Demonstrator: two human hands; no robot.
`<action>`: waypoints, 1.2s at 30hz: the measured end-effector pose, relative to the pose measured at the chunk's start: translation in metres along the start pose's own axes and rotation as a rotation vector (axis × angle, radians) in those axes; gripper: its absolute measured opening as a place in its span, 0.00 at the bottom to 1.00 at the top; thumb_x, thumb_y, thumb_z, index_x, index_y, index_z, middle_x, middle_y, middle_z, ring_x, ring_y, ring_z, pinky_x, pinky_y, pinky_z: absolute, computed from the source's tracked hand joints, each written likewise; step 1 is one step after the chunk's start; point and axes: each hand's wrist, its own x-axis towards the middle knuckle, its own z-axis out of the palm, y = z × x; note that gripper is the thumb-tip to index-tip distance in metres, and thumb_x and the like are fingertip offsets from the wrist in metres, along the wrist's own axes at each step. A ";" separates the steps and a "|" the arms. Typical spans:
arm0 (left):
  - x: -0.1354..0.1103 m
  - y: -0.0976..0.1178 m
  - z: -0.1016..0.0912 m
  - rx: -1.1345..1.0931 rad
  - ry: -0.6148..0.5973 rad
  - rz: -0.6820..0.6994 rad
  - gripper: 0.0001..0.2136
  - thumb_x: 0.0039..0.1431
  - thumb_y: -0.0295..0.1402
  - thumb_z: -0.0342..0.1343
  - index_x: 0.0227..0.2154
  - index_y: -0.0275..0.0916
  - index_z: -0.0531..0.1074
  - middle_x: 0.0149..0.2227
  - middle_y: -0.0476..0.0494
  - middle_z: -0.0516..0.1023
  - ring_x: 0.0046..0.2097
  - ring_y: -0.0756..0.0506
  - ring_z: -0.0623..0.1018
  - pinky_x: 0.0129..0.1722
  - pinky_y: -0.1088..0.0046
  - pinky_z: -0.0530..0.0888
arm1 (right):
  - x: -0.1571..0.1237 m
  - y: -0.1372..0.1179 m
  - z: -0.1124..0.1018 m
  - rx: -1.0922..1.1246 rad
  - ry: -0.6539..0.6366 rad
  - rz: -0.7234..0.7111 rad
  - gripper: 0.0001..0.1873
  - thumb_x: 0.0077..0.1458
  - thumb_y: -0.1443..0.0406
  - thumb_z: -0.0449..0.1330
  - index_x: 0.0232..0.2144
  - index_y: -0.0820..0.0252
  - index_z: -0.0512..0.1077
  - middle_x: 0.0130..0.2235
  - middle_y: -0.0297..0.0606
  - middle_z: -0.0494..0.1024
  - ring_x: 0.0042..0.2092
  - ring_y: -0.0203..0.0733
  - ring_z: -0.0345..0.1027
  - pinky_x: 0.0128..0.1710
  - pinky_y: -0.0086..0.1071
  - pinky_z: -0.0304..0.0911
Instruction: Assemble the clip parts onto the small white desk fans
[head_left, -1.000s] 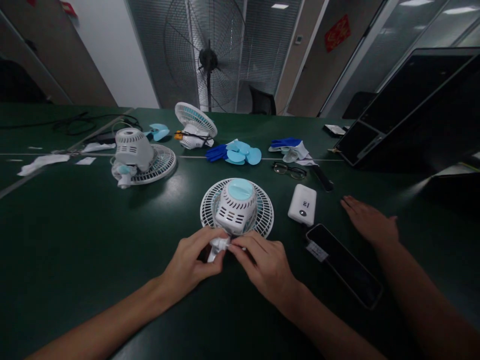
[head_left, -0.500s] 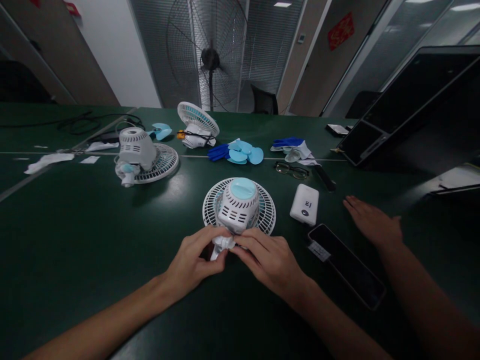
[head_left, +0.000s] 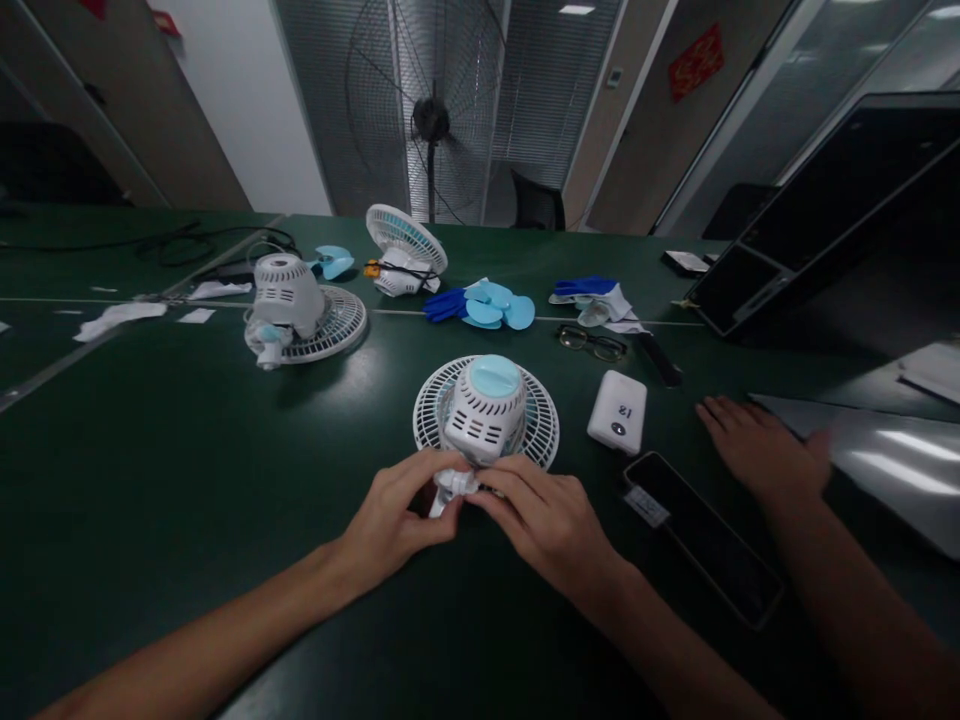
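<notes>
A small white desk fan [head_left: 480, 425] lies with its round grille down on the green table. Its motor housing points up and carries a light-blue cap [head_left: 495, 377]. At the near side of the housing is a white plastic bracket [head_left: 456, 484]. My left hand [head_left: 409, 510] pinches this bracket from the left, thumb below and forefinger above. My right hand [head_left: 544, 510] is closed at its right side, fingertips against the bracket by the housing's lower edge. The fingers hide part of the joint, and I cannot make out any smaller piece between them.
Two more fans, one face-down [head_left: 285, 305] and one tilted [head_left: 405, 250], stand farther back. Blue fan blades [head_left: 499, 305], gloves [head_left: 592, 297], glasses [head_left: 591, 343], a white power bank [head_left: 618, 412] and a phone [head_left: 705, 535] lie about. Another person's hand [head_left: 765, 450] rests at right.
The whole view has shifted slightly, so things sit a little farther right. A shiny grey panel now shows beside the other person's hand. Both my hands keep their grip at the bracket.
</notes>
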 end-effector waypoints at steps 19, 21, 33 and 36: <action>-0.001 -0.002 0.000 -0.038 -0.002 -0.018 0.14 0.60 0.24 0.61 0.48 0.41 0.73 0.36 0.49 0.76 0.31 0.50 0.73 0.29 0.78 0.70 | -0.004 0.009 -0.008 -0.078 -0.073 -0.101 0.12 0.71 0.65 0.57 0.54 0.58 0.72 0.50 0.41 0.82 0.45 0.40 0.79 0.36 0.32 0.71; -0.001 -0.001 0.000 -0.029 -0.004 -0.011 0.14 0.61 0.25 0.61 0.48 0.41 0.73 0.36 0.49 0.76 0.31 0.50 0.72 0.29 0.78 0.69 | -0.003 0.006 -0.003 -0.012 -0.035 -0.027 0.10 0.71 0.63 0.58 0.50 0.58 0.75 0.47 0.41 0.83 0.44 0.40 0.79 0.36 0.32 0.70; 0.000 -0.001 0.000 -0.014 0.022 -0.013 0.15 0.59 0.23 0.60 0.48 0.41 0.73 0.36 0.49 0.77 0.31 0.51 0.73 0.29 0.79 0.69 | -0.003 -0.012 0.009 0.262 0.012 0.315 0.10 0.67 0.60 0.59 0.40 0.60 0.76 0.36 0.39 0.80 0.30 0.36 0.72 0.26 0.28 0.64; 0.000 -0.002 0.000 -0.039 0.040 -0.035 0.14 0.59 0.23 0.60 0.48 0.39 0.73 0.36 0.49 0.77 0.30 0.51 0.72 0.28 0.79 0.69 | -0.006 -0.005 0.004 0.088 -0.003 0.133 0.13 0.67 0.61 0.60 0.51 0.60 0.73 0.46 0.44 0.80 0.35 0.38 0.75 0.28 0.29 0.67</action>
